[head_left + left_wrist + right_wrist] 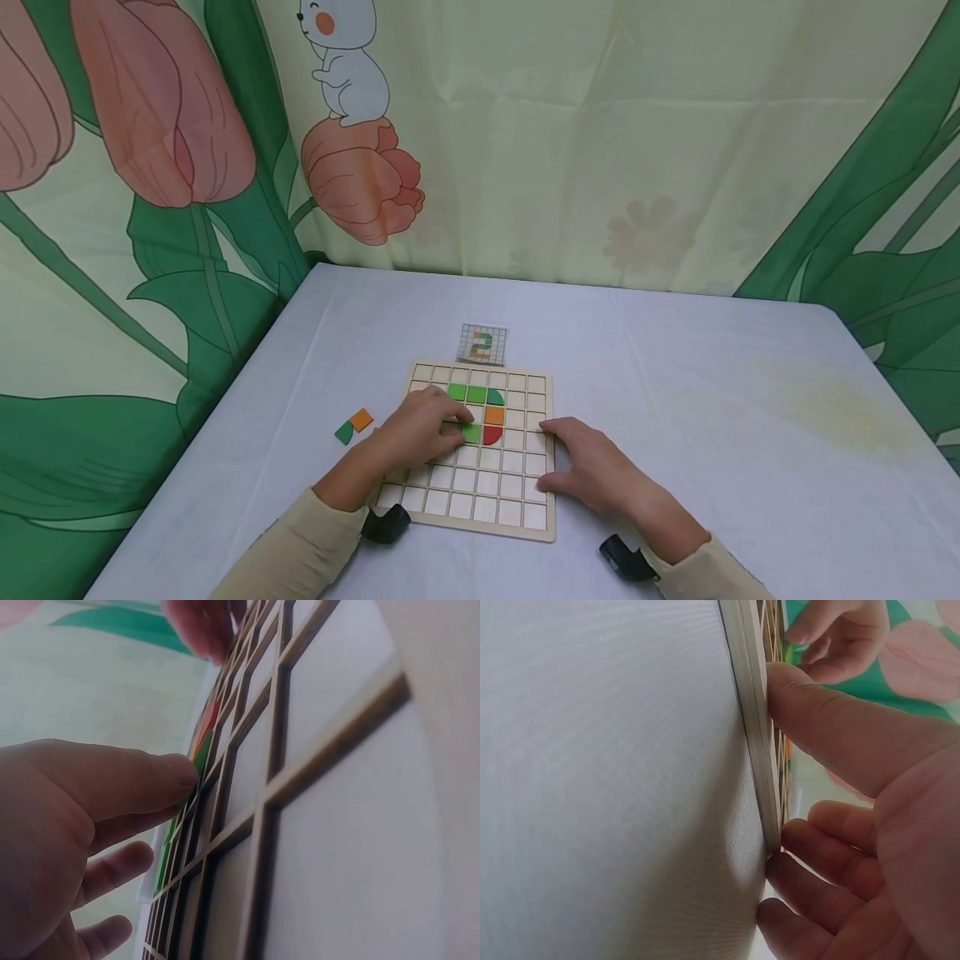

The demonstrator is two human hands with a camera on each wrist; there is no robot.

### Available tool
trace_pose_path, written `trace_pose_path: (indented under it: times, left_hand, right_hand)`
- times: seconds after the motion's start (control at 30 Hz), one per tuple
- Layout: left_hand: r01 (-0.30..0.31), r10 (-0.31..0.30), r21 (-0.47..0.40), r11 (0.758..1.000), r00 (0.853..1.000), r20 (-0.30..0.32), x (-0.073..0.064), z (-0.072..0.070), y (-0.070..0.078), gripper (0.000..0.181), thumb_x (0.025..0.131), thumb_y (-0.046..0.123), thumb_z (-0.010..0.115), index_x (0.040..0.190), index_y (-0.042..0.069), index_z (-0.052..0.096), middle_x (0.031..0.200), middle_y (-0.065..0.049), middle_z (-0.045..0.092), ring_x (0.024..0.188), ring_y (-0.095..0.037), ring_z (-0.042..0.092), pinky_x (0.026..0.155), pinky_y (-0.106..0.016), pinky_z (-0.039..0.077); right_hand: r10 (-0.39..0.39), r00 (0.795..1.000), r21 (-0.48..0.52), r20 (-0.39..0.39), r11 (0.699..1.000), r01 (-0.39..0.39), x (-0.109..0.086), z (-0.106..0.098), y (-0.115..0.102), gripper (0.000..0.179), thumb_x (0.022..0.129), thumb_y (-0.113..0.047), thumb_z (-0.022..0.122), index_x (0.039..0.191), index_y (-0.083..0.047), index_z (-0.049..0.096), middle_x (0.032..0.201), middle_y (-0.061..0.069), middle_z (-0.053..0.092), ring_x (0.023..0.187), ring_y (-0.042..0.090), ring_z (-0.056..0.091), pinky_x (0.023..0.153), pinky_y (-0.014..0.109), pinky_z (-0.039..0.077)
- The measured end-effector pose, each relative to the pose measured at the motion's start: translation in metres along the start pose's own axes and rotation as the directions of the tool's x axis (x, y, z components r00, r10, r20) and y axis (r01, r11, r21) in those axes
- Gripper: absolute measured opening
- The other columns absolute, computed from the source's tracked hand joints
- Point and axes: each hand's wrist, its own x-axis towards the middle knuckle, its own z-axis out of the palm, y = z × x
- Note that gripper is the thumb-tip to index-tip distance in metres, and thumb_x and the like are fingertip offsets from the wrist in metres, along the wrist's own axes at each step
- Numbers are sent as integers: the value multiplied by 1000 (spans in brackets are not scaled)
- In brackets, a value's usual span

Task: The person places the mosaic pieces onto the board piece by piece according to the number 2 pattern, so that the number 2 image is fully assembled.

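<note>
Left hand [422,427] narrow, thumb at green square [471,433] on grid board [512,486], can't tell if pinched; right hand [596,468] wide, thumb and fingers on board's right edge

Numeral 2 [482,345], coloured green, orange and red, readable on small grid-lined card [466,343].

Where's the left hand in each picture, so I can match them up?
Head: left hand, below and slightly left of centre.
Left wrist: left hand, large, along the left side.
Right wrist: left hand, small, toward the upper right.
Shared landmark: the wooden grid board.
</note>
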Motion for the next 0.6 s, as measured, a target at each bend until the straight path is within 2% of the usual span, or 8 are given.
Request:
trace_pose_path:
  times: [0.6]
  left_hand:
    - [-6, 7, 24, 1000, 1000, -10, 0, 2, 2, 18, 88, 13, 76, 106, 16, 77, 98, 10, 70, 104, -20, 55, 90, -42, 44]
  right_hand:
    - [21, 1000, 4, 6, 1000, -21, 0, 0, -2, 74, 76, -23, 88, 138, -4, 55, 138, 10, 55, 131, 30, 49, 108, 47, 39]
